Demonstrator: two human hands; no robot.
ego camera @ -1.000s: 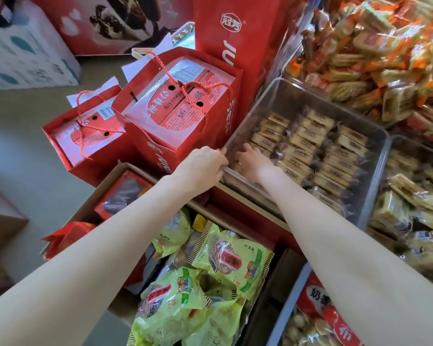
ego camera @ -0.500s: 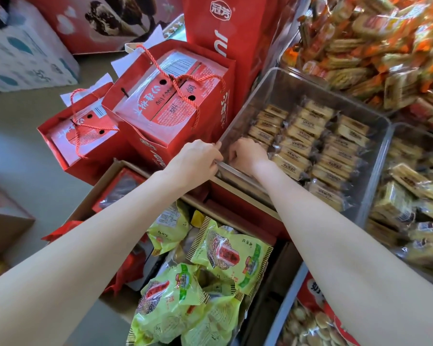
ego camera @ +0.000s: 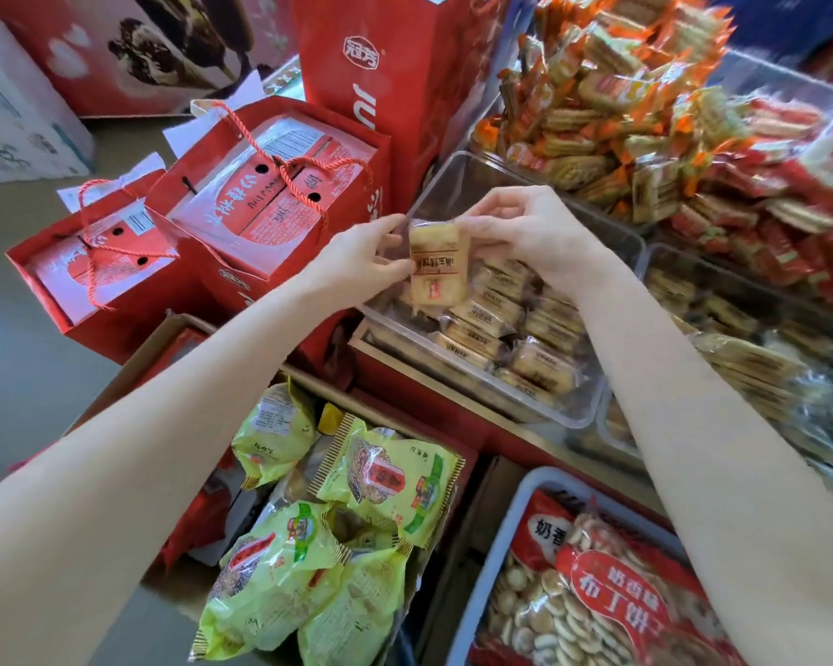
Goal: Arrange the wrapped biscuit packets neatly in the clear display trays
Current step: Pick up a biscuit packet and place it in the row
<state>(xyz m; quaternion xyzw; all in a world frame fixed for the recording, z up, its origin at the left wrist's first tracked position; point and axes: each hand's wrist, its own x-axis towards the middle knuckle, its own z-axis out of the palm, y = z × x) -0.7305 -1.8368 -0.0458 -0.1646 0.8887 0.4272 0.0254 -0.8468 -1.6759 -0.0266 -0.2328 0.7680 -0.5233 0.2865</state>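
Held upright between left hand (ego camera: 357,262) and right hand (ego camera: 530,233): 1 biscuit packet (ego camera: 436,264), above the near-left corner of a display tray (ego camera: 458,185). In that tray, rows of packets (ego camera: 510,329). Behind it, heaped wafers (ego camera: 611,113). Left of it, 2 gift bags (ego camera: 270,194). In front, lower down, a carton of snack bags (ego camera: 357,497).

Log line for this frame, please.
stage: packet lifted | left hand + right hand: pinch biscuit packet | position: above clear tray | not yet placed
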